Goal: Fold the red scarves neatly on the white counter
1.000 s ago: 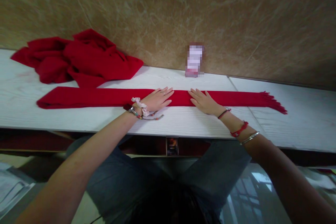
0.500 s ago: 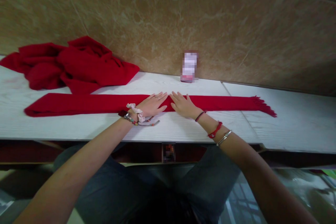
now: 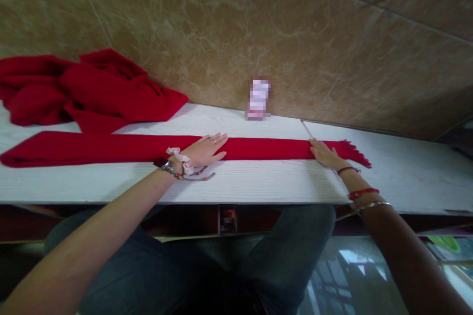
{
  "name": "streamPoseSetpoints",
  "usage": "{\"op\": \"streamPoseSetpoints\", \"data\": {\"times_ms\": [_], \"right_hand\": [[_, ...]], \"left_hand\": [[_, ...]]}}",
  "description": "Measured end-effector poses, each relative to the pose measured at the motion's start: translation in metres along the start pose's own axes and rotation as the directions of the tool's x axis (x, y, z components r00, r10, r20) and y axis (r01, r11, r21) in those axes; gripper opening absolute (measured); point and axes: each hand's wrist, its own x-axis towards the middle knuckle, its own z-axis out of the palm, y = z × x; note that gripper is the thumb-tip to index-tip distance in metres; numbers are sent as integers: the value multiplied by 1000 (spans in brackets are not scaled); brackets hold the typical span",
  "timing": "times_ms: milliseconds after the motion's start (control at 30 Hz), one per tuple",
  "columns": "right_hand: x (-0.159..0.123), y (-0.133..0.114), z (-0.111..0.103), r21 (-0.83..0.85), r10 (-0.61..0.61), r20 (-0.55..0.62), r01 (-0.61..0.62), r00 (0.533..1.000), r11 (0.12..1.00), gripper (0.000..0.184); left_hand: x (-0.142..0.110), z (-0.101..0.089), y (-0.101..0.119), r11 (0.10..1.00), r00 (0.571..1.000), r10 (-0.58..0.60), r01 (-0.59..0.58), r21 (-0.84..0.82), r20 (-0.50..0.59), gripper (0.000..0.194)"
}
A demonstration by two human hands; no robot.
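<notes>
A red scarf (image 3: 266,149), folded into a long narrow strip, lies lengthwise along the white tabletop. Its fringed end points right and its folded end reaches the left edge of the view. My left hand (image 3: 205,150) rests flat on the scarf near its middle, fingers outstretched. Farther right, close to the fringe, my right hand (image 3: 327,154) lies palm down on the scarf with fingers stretched out. Neither hand grips the cloth.
A crumpled heap of red cloth (image 3: 107,88) sits behind the scarf at the left, against the brown marbled wall (image 3: 207,29). A small blurred-out upright object (image 3: 259,98) leans on the wall. The white table's (image 3: 258,184) front edge runs above my knees.
My right hand has slid right along the scarf, from beside my left hand to near the fringe. My left hand stays on the same part. The view has shifted slightly right.
</notes>
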Motion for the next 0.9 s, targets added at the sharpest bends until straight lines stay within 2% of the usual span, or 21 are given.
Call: {"op": "streamPoseSetpoints", "data": {"times_ms": [133, 233, 300, 400, 500, 567, 667, 767, 900], "right_hand": [[8, 47, -3, 1, 130, 36, -131, 991, 991, 50], [12, 51, -5, -2, 128, -6, -128, 992, 992, 49], [14, 32, -6, -8, 12, -92, -12, 996, 1000, 47], [12, -17, -7, -46, -246, -216, 242, 945, 969, 47], [9, -61, -6, -65, -417, -210, 413, 884, 908, 47], [9, -69, -2, -75, -471, -187, 466, 862, 882, 47], [10, -47, 4, -58, -416, -138, 412, 899, 909, 48], [11, 3, 10, -29, -265, -91, 263, 960, 964, 49], [14, 70, 14, -38, -130, -65, 127, 989, 991, 48]], "left_hand": [[-2, 2, -4, 1000, 1000, 3, -3, -1, -9, 60], [1, -3, -4, 1000, 1000, 9, -9, -8, 18, 59], [10, -10, 4, 999, 999, 29, -29, -15, 29, 57], [34, -23, 29, 992, 993, 119, -120, -32, -19, 54], [59, -26, 59, 978, 978, 200, -202, -43, -56, 55], [68, -21, 72, 970, 971, 233, -235, -54, -45, 55], [71, -11, 76, 955, 957, 289, -290, -64, -31, 55], [68, -5, 71, 949, 951, 305, -308, -64, -44, 53], [67, -4, 69, 951, 952, 302, -304, -54, -49, 51]]}}
